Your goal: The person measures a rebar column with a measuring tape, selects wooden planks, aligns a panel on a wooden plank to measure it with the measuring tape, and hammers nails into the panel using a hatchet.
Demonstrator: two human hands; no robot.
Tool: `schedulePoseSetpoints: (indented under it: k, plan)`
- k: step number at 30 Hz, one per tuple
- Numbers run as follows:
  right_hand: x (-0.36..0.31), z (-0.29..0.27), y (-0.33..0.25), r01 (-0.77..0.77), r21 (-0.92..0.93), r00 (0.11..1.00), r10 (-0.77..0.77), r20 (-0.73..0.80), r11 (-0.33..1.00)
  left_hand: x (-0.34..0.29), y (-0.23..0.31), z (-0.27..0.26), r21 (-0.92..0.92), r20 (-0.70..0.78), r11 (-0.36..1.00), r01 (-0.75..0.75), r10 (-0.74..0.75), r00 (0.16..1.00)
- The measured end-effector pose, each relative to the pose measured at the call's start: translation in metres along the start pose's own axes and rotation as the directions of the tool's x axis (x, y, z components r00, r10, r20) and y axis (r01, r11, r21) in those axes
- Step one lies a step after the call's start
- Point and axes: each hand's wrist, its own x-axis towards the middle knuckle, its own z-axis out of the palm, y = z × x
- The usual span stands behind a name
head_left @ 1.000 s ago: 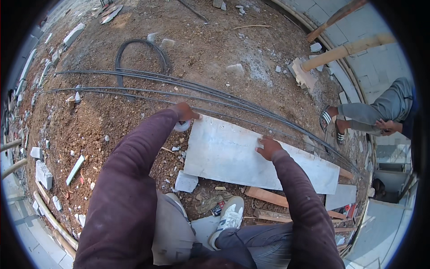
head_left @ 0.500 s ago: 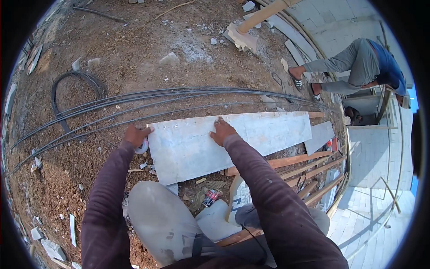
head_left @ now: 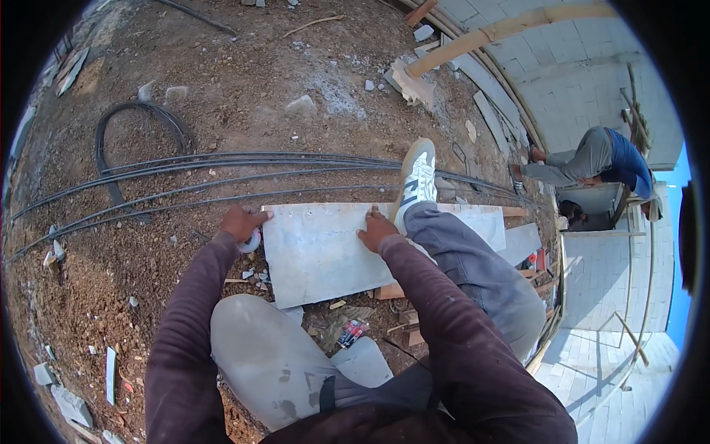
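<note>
The board is long, flat and pale grey-white, with faint bluish smears, a browned far edge and small dark specks along that edge. It lies on the ground in front of the person, between the knees and the steel rods, its right part running over timber. A white shoe crosses its far edge and hides part of it; whether the sole presses on it I cannot tell.

Both arms reach forward in dark sleeves. The left hand is at the far left corner, forefinger stretched to touch it; a round white thing sits just under the palm, and I cannot tell whether the hand grips it. The right hand rests open on the board just left of the shoe, fingertips at the far edge, thumb spread apart.
</note>
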Motion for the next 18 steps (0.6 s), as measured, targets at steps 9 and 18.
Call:
schedulePoseSetpoints:
  k: [9, 18]
  plan:
    - [0.013, -0.023, 0.015, 0.161, -0.216, 0.984, -0.139, 0.113, 0.963, -0.008, -0.004, 0.009, 0.034, -0.174, 0.999, 0.007, -0.001, 0.985]
    - [0.024, -0.029, -0.030, 0.064, -0.293, 0.998, -0.052, 0.047, 0.954, -0.017, -0.028, -0.007, -0.188, -0.025, 0.982, -0.010, 0.005, 1.000]
